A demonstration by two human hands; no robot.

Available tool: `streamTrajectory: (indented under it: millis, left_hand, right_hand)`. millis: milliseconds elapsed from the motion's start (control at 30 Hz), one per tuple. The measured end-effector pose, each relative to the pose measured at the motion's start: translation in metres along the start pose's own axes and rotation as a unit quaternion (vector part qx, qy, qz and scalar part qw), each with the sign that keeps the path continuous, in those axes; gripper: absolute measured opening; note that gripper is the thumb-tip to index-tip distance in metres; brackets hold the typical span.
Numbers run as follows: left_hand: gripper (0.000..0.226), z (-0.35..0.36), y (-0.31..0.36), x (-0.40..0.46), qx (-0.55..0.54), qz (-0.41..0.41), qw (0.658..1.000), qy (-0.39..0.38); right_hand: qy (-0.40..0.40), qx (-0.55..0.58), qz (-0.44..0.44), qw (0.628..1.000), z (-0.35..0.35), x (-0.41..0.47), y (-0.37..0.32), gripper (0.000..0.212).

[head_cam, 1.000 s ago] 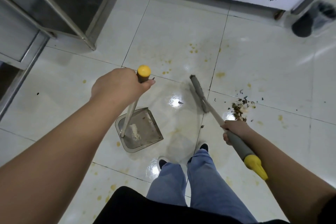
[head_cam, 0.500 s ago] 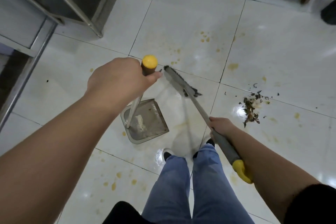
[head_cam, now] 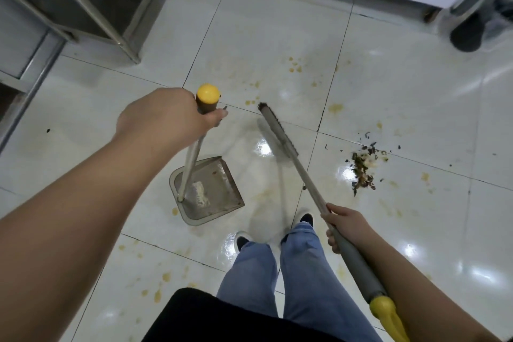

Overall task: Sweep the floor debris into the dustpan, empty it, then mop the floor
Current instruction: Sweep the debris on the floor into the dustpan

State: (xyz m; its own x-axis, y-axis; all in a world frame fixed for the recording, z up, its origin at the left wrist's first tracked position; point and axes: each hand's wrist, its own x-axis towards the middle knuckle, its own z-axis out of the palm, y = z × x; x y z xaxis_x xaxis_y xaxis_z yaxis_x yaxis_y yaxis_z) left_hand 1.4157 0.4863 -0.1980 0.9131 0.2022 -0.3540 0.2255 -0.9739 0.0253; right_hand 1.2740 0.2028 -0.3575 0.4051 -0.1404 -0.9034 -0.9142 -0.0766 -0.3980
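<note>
The left hand (head_cam: 166, 116) gripped the dustpan (head_cam: 206, 190) handle; the right hand (head_cam: 345, 223) clasped the broom (head_cam: 280, 133), seemingly lifted. The debris pile (head_cam: 362, 168) lay well right; a hard stroke could scatter it past the pan.

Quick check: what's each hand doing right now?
Left hand: grips the dustpan handle.
Right hand: grips the broom handle.
</note>
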Motion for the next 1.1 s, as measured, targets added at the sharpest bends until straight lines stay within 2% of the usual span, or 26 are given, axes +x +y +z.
streamTrajectory:
  millis: [133, 233, 333, 433, 600, 700, 767, 867, 1000, 1100]
  left_hand:
    - [0.06, -0.003, 0.01, 0.001, 0.007, 0.008, 1.0, -0.016]
    - [0.058, 0.0, 0.019, -0.005, 0.004, 0.018, 1.0, -0.022]
    - [0.059, 0.002, 0.028, -0.013, 0.003, 0.024, 0.999, -0.032]
    - [0.06, 0.002, 0.035, -0.024, -0.001, 0.024, 0.999, -0.044]
    - [0.059, 0.004, 0.054, -0.045, 0.038, 0.019, 0.998, -0.037]
    - [0.056, 0.007, 0.083, -0.055, 0.059, 0.02, 0.997, -0.039]
    - [0.055, 0.011, 0.105, -0.059, 0.075, 0.026, 0.996, -0.037]
    - [0.057, 0.017, 0.131, -0.06, 0.098, 0.035, 0.994, -0.034]
    - [0.06, 0.025, 0.157, -0.061, 0.118, 0.038, 0.992, -0.035]
    - [0.063, 0.025, 0.169, -0.058, 0.113, 0.037, 0.992, -0.04]
  right_hand:
    - [-0.042, 0.037, 0.039, 0.998, 0.008, -0.023, 0.007, 0.03]
    - [-0.054, -0.042, 0.044, 0.997, 0.011, -0.031, 0.025, 0.024]
    - [-0.051, -0.128, 0.037, 0.99, 0.007, -0.029, 0.044, 0.035]
    - [-0.047, -0.165, 0.06, 0.983, -0.01, -0.024, 0.059, 0.034]
    - [-0.046, -0.215, 0.021, 0.975, -0.047, -0.006, 0.055, 0.022]
    - [-0.051, -0.188, 0.029, 0.98, -0.074, 0.008, 0.044, 0.022]
    - [-0.033, -0.188, 0.016, 0.981, -0.095, 0.017, 0.037, 0.013]
    - [-0.018, -0.178, -0.002, 0.984, -0.137, 0.032, 0.023, 0.025]
    - [-0.026, -0.079, 0.018, 0.996, -0.193, 0.034, 0.015, 0.007]
    - [-0.047, -0.057, 0.03, 0.997, -0.209, 0.021, 0.035, 0.016]
